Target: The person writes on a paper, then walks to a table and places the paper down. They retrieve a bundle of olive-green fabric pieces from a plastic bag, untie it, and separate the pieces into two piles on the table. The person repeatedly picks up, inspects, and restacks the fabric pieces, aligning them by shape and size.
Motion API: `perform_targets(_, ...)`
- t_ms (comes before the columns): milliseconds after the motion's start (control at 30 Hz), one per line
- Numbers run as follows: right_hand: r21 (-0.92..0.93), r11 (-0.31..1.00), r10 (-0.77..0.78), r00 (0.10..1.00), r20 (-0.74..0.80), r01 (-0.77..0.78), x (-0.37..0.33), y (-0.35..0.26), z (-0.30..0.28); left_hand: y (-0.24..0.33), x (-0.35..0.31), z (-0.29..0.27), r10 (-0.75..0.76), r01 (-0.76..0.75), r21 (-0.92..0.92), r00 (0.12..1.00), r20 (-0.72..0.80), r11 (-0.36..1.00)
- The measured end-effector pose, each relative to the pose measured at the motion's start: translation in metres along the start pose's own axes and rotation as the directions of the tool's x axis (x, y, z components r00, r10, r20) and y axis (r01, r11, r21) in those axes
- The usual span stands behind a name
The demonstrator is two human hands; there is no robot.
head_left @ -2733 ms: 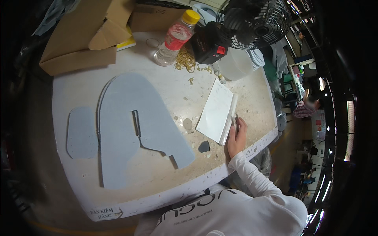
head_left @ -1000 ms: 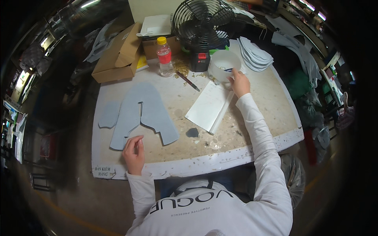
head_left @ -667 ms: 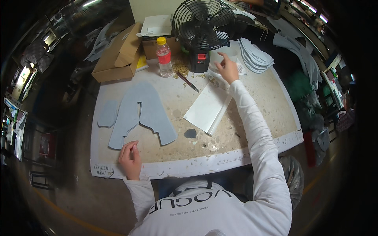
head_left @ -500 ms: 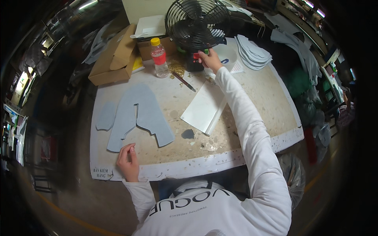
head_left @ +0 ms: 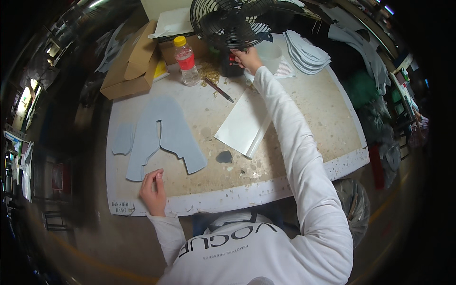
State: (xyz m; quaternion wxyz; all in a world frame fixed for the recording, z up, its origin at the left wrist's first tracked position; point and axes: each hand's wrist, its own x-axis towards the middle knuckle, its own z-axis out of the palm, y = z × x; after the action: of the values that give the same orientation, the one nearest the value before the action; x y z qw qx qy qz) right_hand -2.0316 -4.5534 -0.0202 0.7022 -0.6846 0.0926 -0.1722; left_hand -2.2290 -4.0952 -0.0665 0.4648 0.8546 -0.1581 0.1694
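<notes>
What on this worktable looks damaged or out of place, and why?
The tabletop looks worn, with blotchy patches and specks toward its front edge. A small dark scrap lies alone between the white sheet and the large blue-grey piece, matching neither in shape. A yellow stringy tangle sits loosely heaped beside the bottle.

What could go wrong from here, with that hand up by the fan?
The right hand is at the fan's lower part; a careless push might tip it. The upright bottle nearby could get knocked over. The right sleeve passes over the sheet's edge and might shift it.
</notes>
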Motion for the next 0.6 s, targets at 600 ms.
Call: perform_targets(600,-0.842,0.372,-0.251,0.916,0.313,0.390,-0.111,0.035,-0.065,0.099,0.070,0.015,0.258,-0.190,-0.177,0.773,0.579,0.966)
